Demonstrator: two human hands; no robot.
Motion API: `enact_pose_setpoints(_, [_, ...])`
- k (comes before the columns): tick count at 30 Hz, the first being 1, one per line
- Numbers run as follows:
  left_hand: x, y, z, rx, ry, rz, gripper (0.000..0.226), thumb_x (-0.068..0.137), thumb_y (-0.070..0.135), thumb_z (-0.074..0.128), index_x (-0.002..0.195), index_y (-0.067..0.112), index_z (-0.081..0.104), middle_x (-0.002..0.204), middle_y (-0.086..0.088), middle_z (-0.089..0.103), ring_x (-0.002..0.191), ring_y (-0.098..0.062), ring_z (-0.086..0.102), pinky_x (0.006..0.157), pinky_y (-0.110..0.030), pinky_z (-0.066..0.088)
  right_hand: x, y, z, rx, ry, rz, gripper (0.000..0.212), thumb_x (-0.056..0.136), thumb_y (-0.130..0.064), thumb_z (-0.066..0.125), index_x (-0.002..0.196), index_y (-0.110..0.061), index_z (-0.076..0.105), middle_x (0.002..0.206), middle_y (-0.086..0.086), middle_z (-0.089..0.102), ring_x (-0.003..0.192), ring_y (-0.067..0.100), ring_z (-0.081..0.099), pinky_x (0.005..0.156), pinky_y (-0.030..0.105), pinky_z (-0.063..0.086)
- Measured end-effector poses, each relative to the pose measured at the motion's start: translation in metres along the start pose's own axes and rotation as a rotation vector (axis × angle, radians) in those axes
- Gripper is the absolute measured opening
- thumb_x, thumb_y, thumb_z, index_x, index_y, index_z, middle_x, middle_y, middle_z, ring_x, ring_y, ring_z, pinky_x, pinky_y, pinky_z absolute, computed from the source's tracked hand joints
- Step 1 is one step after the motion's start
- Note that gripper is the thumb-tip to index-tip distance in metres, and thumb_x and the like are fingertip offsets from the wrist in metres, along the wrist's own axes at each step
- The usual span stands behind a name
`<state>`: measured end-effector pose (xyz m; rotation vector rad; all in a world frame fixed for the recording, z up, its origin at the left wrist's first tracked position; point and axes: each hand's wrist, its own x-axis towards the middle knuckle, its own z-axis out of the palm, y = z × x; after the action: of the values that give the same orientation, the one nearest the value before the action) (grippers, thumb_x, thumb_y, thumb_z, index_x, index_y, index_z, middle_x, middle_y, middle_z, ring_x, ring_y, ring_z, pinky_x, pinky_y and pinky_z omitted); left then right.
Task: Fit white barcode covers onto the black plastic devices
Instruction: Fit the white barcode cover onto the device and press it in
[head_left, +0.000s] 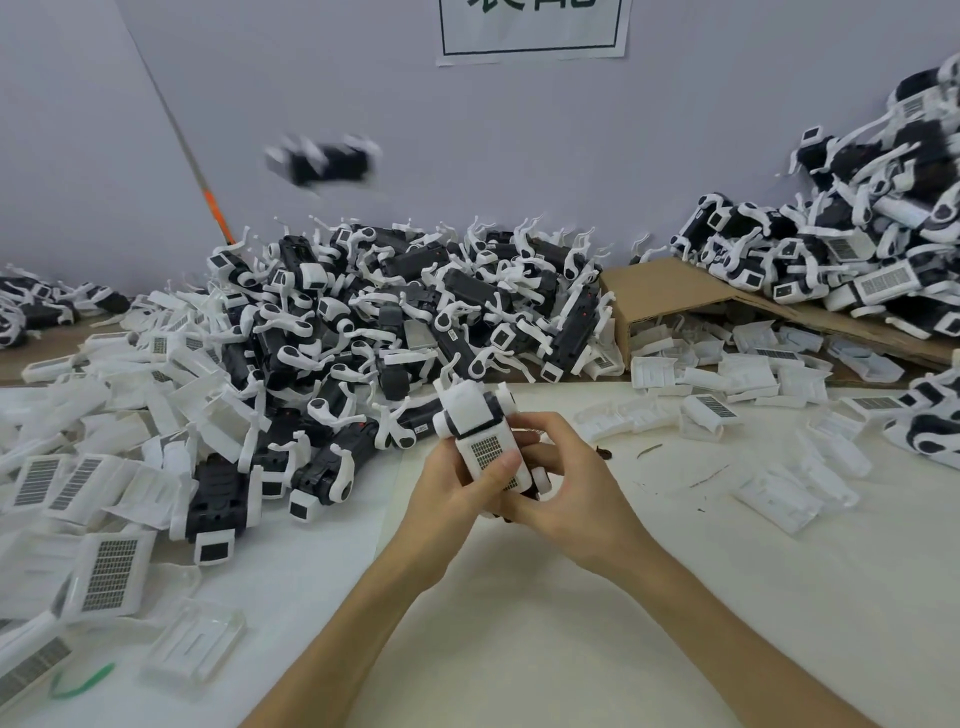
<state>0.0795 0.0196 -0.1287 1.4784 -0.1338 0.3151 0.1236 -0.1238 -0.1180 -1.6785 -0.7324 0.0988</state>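
The only container before you is the cardboard box (670, 291), tipped on its side at the back right of the table (519, 649) with its open mouth toward you; white covers (675, 340) lie inside the mouth and spill out across the tabletop in front of it. On the box's flattened flap and beyond it to the right rests a stack of covered devices (857, 260), piled up against the wall. Behind your hands, in the middle, spreads the big heap of black devices (395, 322) with white arms, and to your left lies a drift of loose barcode covers (104, 566), some label up, some hollow side up. The device (470, 410) you are working on is off the table, held between both hands just in front of that heap, upright with its white head uppermost. A white barcode cover (488, 454) sits against its face, label toward you; whether it is fully seated cannot be told. Your left hand (447, 499) grips it from below and left, thumb laid across the lower part of the label. Your right hand (566, 483) wraps the right side, fingers curled round the body. Both bare forearms reach in from the bottom edge, wrists close together. One blurred device (322, 163) shows against the wall above the heap
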Motion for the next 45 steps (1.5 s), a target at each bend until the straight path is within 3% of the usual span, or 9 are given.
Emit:
enact_pose_setpoints(5, [-0.001, -0.001, 0.002, -0.019, 0.016, -0.014, 0.016, 0.09, 0.032, 0.067, 0.104, 0.029, 0.072, 0.091, -0.01, 0.077, 0.083, -0.023, 0.075, 0.062, -0.03, 0.058, -0.005, -0.003, 0.002, 0.003, 0.042, -0.083, 0.045, 0.078, -0.012, 0.085, 0.105, -0.034, 0.058, 0.095, -0.019, 0.075, 0.082, 0.004, 0.073, 0.065, 0.012, 0.054])
enact_pose_setpoints(9, [0.0, -0.001, 0.002, -0.037, 0.01, -0.021, 0.029, 0.087, 0.039, 0.069, 0.112, 0.023, 0.071, 0.099, -0.015, 0.076, 0.095, -0.037, 0.073, 0.082, -0.062, 0.053, -0.006, -0.003, 0.004, -0.012, 0.064, -0.114, 0.041, 0.08, -0.014, 0.083, 0.106, -0.033, 0.058, 0.096, -0.019, 0.074, 0.084, 0.004, 0.073, 0.067, 0.012, 0.053])
enact_pose_setpoints(18, [0.006, 0.006, -0.005, -0.287, 0.035, -0.159, 0.036, 0.102, 0.026, 0.048, 0.13, 0.007, 0.06, 0.122, -0.016, 0.07, 0.112, -0.035, 0.067, 0.074, -0.032, 0.057, 0.005, 0.003, -0.003, -0.278, 0.188, -0.166, 0.043, 0.082, -0.025, 0.08, 0.121, -0.027, 0.061, 0.115, -0.014, 0.059, 0.112, 0.001, 0.055, 0.088, 0.004, 0.036])
enact_pose_setpoints(24, [0.0, 0.006, 0.008, -0.082, -0.038, -0.126, 0.046, 0.091, 0.036, 0.063, 0.122, 0.002, 0.066, 0.111, -0.013, 0.074, 0.103, -0.025, 0.07, 0.088, -0.032, 0.054, 0.005, 0.004, 0.001, -0.328, 0.363, -0.213, 0.036, 0.077, -0.038, 0.083, 0.106, -0.025, 0.065, 0.096, -0.013, 0.058, 0.09, 0.001, 0.059, 0.073, 0.01, 0.046])
enact_pose_setpoints(27, [0.001, 0.01, 0.008, -0.232, 0.038, -0.186, 0.058, 0.087, 0.039, 0.064, 0.13, 0.0, 0.06, 0.123, -0.021, 0.068, 0.11, -0.03, 0.068, 0.1, -0.041, 0.05, 0.004, 0.003, 0.001, -0.487, 0.372, -0.312, 0.046, 0.074, -0.023, 0.088, 0.115, -0.021, 0.068, 0.095, -0.01, 0.056, 0.083, 0.004, 0.057, 0.07, 0.01, 0.045])
enact_pose_setpoints(31, [0.002, 0.01, 0.003, -0.343, 0.125, -0.175, 0.085, 0.067, 0.042, 0.079, 0.14, 0.012, 0.047, 0.116, -0.015, 0.069, 0.1, -0.027, 0.068, 0.091, -0.042, 0.054, 0.001, -0.001, 0.004, -0.605, 0.321, -0.344, 0.05, 0.074, -0.023, 0.088, 0.119, -0.017, 0.068, 0.096, -0.006, 0.059, 0.085, 0.013, 0.059, 0.071, 0.026, 0.053])
enact_pose_setpoints(34, [0.004, 0.01, 0.003, -0.298, 0.123, -0.116, 0.08, 0.063, 0.04, 0.082, 0.135, 0.027, 0.049, 0.106, -0.012, 0.073, 0.095, -0.026, 0.071, 0.085, -0.042, 0.058, 0.0, -0.002, 0.003, -0.642, 0.308, -0.356, 0.049, 0.074, -0.02, 0.087, 0.119, -0.015, 0.067, 0.096, -0.005, 0.059, 0.087, 0.016, 0.059, 0.069, 0.031, 0.054])
enact_pose_setpoints(39, [0.004, 0.009, 0.0, -0.286, 0.188, -0.075, 0.065, 0.061, 0.038, 0.083, 0.111, 0.006, 0.056, 0.09, -0.013, 0.072, 0.089, -0.031, 0.072, 0.072, -0.038, 0.059, -0.001, -0.005, 0.001, -0.661, 0.273, -0.39, 0.048, 0.073, -0.018, 0.088, 0.118, -0.015, 0.069, 0.093, -0.006, 0.063, 0.08, 0.015, 0.061, 0.066, 0.027, 0.053])
enact_pose_setpoints(45, [0.005, 0.007, 0.002, -0.259, 0.209, -0.066, 0.052, 0.061, 0.039, 0.081, 0.094, 0.009, 0.057, 0.081, -0.01, 0.071, 0.08, -0.027, 0.073, 0.074, -0.044, 0.059, -0.001, -0.002, 0.003, -0.632, 0.323, -0.409, 0.048, 0.07, -0.016, 0.09, 0.114, -0.012, 0.072, 0.087, -0.005, 0.058, 0.079, 0.015, 0.057, 0.064, 0.026, 0.051])
